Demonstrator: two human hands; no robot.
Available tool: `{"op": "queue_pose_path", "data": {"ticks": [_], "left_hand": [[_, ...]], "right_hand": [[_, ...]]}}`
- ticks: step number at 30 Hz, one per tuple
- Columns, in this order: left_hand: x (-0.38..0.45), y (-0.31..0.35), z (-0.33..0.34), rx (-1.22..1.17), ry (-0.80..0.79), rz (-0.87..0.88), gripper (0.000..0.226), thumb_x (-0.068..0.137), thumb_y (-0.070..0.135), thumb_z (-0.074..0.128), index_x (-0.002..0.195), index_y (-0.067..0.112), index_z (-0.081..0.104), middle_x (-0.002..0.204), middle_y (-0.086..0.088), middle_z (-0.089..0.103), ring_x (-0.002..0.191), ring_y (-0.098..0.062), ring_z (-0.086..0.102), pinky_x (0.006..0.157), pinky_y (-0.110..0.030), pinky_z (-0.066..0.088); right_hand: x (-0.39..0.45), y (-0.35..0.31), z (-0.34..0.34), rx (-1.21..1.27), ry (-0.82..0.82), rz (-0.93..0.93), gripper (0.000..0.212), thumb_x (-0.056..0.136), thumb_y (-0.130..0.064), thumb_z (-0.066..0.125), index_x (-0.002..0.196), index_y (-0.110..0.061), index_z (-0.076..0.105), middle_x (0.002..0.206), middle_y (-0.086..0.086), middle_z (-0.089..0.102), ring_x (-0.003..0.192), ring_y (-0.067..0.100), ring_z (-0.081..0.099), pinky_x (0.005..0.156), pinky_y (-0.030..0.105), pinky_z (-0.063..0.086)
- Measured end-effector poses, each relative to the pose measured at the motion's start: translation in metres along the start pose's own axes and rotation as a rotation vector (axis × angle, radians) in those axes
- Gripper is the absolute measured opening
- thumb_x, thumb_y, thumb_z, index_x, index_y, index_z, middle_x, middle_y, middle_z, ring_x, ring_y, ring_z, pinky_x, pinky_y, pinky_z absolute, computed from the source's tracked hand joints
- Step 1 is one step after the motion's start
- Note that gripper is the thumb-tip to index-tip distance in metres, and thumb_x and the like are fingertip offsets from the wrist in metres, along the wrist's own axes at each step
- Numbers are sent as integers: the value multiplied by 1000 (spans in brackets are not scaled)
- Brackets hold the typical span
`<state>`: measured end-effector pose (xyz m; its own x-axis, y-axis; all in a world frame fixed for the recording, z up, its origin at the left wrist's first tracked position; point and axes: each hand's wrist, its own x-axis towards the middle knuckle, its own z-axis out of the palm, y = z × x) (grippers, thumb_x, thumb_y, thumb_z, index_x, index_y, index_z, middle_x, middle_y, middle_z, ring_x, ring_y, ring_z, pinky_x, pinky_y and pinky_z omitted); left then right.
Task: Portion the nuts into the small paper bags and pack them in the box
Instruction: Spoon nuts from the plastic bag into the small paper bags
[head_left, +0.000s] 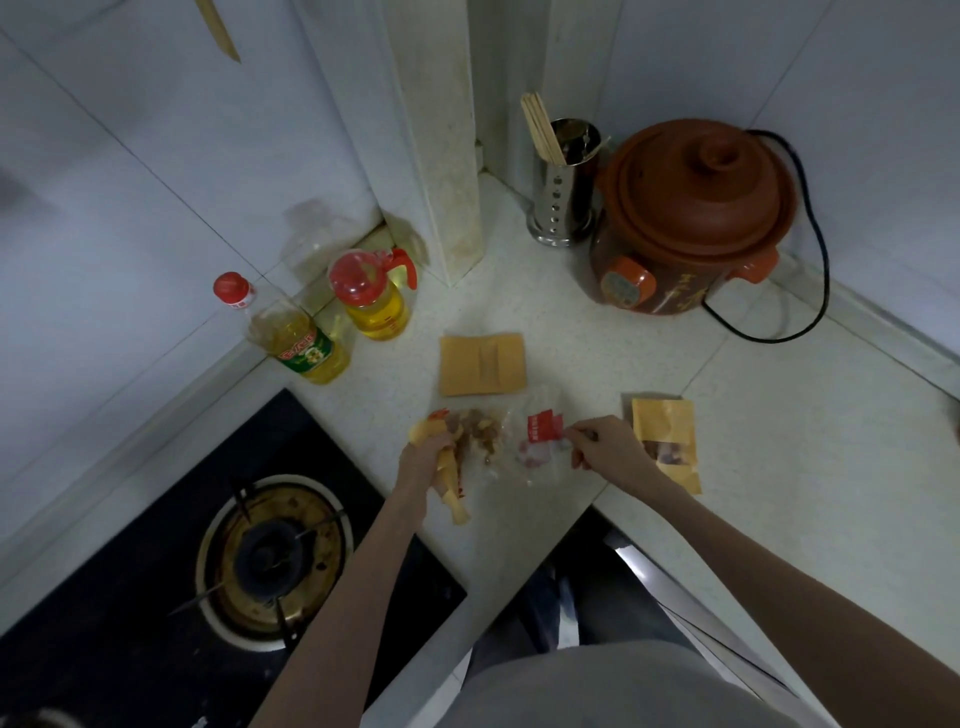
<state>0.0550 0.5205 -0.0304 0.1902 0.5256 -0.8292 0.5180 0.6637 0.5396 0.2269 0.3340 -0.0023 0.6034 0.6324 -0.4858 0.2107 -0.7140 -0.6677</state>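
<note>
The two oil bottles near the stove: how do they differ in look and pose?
The left oil bottle leans strongly toward the wall, while the right oil bottle stands about upright. The left oil bottle has a narrow neck, a small red cap and a green label; the right oil bottle is shorter and rounder, with a wide red lid and a red handle, and no green label shows. Both hold yellow oil and stand on the counter.

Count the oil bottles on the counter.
2. The taller oil bottle leans near the stove's far corner; the squat handled oil jug stands just right of it, by the pillar.
</note>
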Motion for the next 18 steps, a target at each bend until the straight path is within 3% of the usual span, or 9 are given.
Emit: {"op": "queue_pose_path", "data": {"ticks": [2,5,8,10,12,18], "left_hand": [[0,1,0,-19,-22,22,4,83,17,64,84,20,61,86,-6,65,78,-21,61,59,-30,47],[1,-1,-1,-11,-35,59,7,82,18,64,89,18,65,85,-7,68,78,-22,63,58,-30,48],[5,-5,-2,16,2,57,13,79,19,66,91,16,64,89,-10,69,81,-24,64,61,-31,49],[7,-8,-2,10,12,52,10,78,17,66,88,16,64,88,-10,68,80,-24,64,60,-30,49],[9,-11,-1,1,14,63,9,78,16,66,86,17,64,87,-9,68,79,-24,64,60,-30,49],[11,-20,1,5,13,117,26,78,17,66,104,14,64,97,-11,69,88,-27,64,66,-35,54]], "right_hand": [[0,-4,-3,-9,16,-17,33,93,-19,53,66,-9,70,55,-3,65,47,8,57,52,17,44],[-1,-5,-9,2,97,-7,29,93,-15,53,69,-15,70,47,-11,59,39,0,51,43,8,38],[-2,3,-14,17,211,65,35,93,-11,50,61,-14,64,36,-11,51,33,3,47,35,14,33],[-2,10,-19,58,292,118,33,93,-10,49,64,-10,65,45,-9,56,39,8,49,42,25,38],[-2,14,-23,106,338,146,29,93,-11,50,69,-10,67,56,2,63,49,19,53,46,27,40],[5,13,-23,-20,339,64,25,92,-6,47,78,-5,67,66,11,68,50,19,53,51,34,44]]}}
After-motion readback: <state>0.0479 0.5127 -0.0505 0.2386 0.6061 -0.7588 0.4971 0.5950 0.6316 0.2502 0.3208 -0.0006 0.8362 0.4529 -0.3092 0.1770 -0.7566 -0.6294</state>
